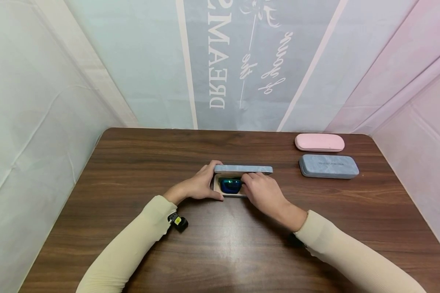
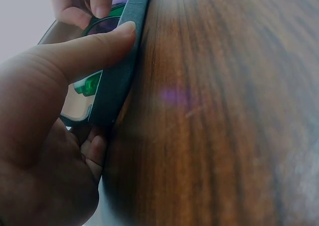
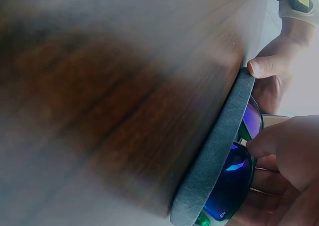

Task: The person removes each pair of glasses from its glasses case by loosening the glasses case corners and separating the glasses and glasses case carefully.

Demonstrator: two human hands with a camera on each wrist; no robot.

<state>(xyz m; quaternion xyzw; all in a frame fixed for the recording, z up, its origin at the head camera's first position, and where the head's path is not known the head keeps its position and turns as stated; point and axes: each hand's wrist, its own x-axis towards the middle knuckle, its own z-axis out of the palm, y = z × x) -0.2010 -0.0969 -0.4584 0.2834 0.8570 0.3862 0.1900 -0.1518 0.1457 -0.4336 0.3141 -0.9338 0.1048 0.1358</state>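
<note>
Sunglasses (image 1: 231,186) in blue case (image 1: 243,168), right hand (image 1: 265,194) pinching them, left hand (image 1: 201,184) gripping case

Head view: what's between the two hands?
In the head view, sunglasses inside the open blue case lie between the left hand and the right hand.

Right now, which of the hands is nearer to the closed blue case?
Right. The right hand pinches the sunglasses in the open case, left of the closed blue case; the left hand grips the open case's left end, farther away.
</note>
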